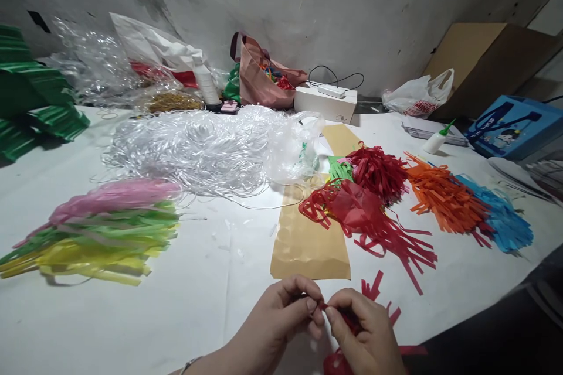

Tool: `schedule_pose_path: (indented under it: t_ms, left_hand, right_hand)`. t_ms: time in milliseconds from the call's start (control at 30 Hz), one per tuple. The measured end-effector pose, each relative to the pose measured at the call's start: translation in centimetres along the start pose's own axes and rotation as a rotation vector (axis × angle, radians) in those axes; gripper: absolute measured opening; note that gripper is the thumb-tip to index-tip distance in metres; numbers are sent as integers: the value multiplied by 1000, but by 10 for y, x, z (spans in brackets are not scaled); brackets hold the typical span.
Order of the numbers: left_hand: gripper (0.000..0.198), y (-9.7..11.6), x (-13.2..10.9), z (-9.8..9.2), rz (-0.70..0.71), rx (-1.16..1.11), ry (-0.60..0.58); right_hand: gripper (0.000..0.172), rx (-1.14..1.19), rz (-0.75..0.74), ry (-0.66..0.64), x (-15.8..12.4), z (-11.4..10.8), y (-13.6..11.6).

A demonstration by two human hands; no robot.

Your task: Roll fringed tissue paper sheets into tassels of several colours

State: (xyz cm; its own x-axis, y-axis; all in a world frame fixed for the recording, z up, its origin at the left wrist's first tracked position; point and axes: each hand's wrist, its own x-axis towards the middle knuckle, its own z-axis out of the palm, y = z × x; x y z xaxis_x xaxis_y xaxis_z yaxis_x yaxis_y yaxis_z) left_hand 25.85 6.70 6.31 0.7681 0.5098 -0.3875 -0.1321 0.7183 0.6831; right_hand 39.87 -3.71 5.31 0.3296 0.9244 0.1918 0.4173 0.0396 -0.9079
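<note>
Both hands work on the near side of the brown paper sheet point(310, 246), which lies flat on the white table point(176, 310). The left hand point(285, 316), its fingers curled and thumb drawn in, pinches the twisted end of a red paper tassel point(338, 363); the right hand point(365, 331), nearly closed, pinches the same piece and hides much of it. Red strips point(372, 288) show just past the right hand, to the right of the sheet's near edge; whether they belong to the held piece cannot be told.

Well to the left of the sheet, pink point(109, 202), green point(127, 224) and yellow tassels point(83, 258) lie overlapping. A loose red bundle point(358, 208) overlaps the sheet's right edge; farther right lie an orange bundle point(453, 196) and a blue bundle point(505, 217).

Beyond the sheet, to its left, spreads a heap of shiny white cord point(193, 149). Beyond it to the right stands a white bottle point(435, 142) with a green nozzle. Farthest beyond the sheet are a white box point(325, 106), a pink bag point(259, 79) and the grey wall point(334, 6).
</note>
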Motion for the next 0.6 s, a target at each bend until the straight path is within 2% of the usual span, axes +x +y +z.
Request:
schedule_pose_path:
  t_ms: [200,400,600]
  left_hand:
    - [40,1,-4,7,-82,1,76]
    - [41,-2,-4,0,-16,193,60]
    - [48,-4,-3,-3,32,273,49]
  right_hand:
    - [27,-90,43,48,0,2,3]
    - [23,-76,1,75,-1,7,3]
    - [17,-107,-110,73,-4,5,5]
